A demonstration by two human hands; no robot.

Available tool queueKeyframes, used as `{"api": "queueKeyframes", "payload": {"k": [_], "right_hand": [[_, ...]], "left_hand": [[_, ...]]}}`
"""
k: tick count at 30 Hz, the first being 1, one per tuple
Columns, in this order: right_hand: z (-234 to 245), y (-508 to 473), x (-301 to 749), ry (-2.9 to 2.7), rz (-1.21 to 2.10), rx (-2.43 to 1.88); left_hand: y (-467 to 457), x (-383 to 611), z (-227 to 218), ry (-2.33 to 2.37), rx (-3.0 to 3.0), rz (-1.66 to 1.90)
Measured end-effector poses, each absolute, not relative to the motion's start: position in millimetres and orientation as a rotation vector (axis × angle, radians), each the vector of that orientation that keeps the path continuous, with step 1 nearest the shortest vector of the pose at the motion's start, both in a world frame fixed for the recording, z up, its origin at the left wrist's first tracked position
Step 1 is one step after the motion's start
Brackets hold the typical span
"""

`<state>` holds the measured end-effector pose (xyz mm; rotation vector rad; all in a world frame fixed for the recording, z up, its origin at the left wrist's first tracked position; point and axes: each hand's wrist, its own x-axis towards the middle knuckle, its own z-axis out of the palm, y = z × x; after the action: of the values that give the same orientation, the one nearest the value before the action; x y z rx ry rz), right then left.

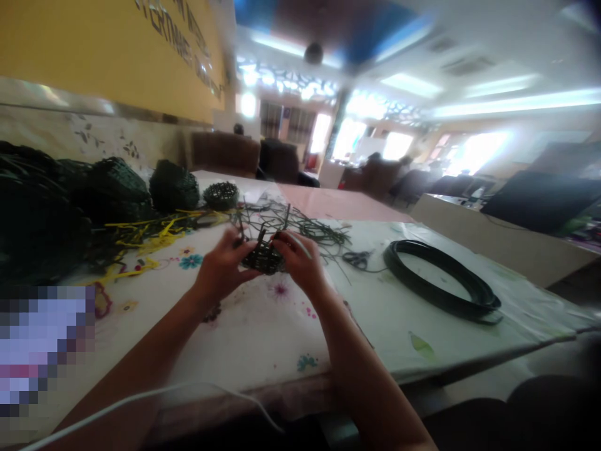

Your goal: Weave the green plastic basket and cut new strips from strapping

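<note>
Nearest the lens, a thin white cable (225, 389) curves across the table edge, and both bare forearms reach over it. They meet above a white tablecloth with a flower print (263, 338).

The left hand (220, 270) and the right hand (301, 260) hold a small dark green woven piece (263, 255) of flat strips between them, just above the cloth. The left fingers are curled shut on its left edge and the right fingers are closed on its right edge, so the piece sits squarely between the two sets of fingertips. Blur hides which fingers do the pinching. Loose green strip ends (300, 224) fan out from the piece, away from the person.

A pair of dark scissors (357, 257) lies just right of the right hand. Further right is a flat coil of dark green strip (441, 280). On the left lie tangled yellow strips (141, 235). Behind them are rounded dark green woven baskets (173, 185) and a small open round woven basket (220, 195).
</note>
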<state>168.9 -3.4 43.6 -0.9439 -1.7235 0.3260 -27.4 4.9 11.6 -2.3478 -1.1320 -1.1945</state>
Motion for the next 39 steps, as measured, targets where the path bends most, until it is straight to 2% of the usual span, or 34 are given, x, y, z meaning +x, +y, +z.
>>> {"api": "queueKeyframes", "payload": {"k": [8, 14, 21, 32, 39], "right_hand": [[33, -7, 166, -1.89, 0.197, -0.911], [26, -19, 157, -1.905, -0.259, -1.017], [24, -24, 148, -2.071, -0.603, -1.195], [16, -19, 149, -2.063, -0.447, -1.177], [21, 1, 173, -1.923, -0.325, -1.115]], "left_hand": [[10, -31, 12, -1.099, -2.372, -1.351], [8, -31, 15, -1.124, -2.327, -1.411], [4, -30, 18, -1.168, -2.298, -1.411], [0, -26, 17, -1.253, -2.255, -1.354], [3, -34, 26, -1.037, -2.226, -1.65]]}}
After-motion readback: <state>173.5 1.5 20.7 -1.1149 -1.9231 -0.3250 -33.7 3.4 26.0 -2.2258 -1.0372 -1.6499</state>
